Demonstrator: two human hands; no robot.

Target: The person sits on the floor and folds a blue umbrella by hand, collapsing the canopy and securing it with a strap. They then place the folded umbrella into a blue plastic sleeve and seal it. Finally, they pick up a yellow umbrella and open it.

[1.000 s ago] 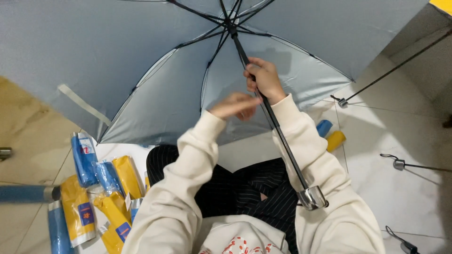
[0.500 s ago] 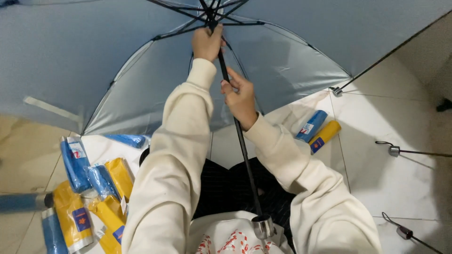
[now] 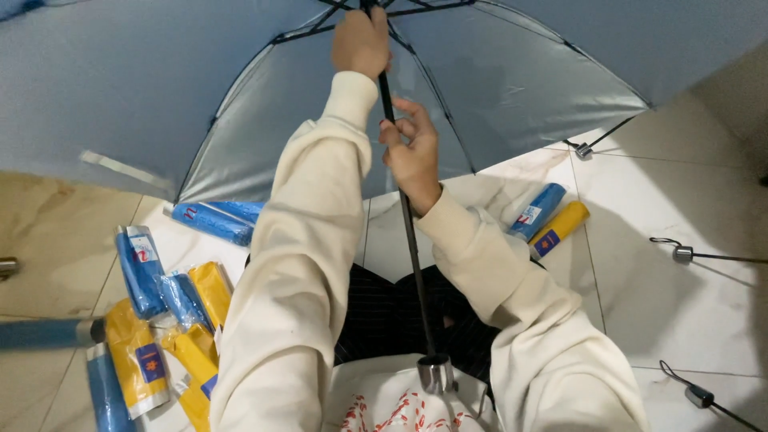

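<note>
The left hand (image 3: 362, 40) has climbed the shaft (image 3: 406, 216) since a second ago — it sat low beside the right then, and now it is closed in a fist at the very top, where the ribs (image 3: 432, 12) meet under the canopy (image 3: 144, 88). The right hand (image 3: 412, 152) has stayed on the shaft lower down, its grip looser: the thumb and palm wrap the black rod while the fingers (image 3: 408, 108) stand partly uncurled. The canopy has also come nearer and spreads wider across the view than before, so the blue-grey umbrella reads as pushed fully open, its frame taut, with the left hand at the sliding collar — though the collar itself is hidden inside the fist.

The umbrella stands tilted over the person's lap, the metal end of its handle (image 3: 436, 372) resting just above the white printed cloth (image 3: 392, 404). On the floor (image 3: 672, 320) to the left lie folded umbrellas in blue sleeves (image 3: 140, 268) and yellow sleeves (image 3: 136, 356), some overlapping; to the right, a blue one (image 3: 538, 210) and a yellow one (image 3: 562, 228) lie side by side, touching.
</note>
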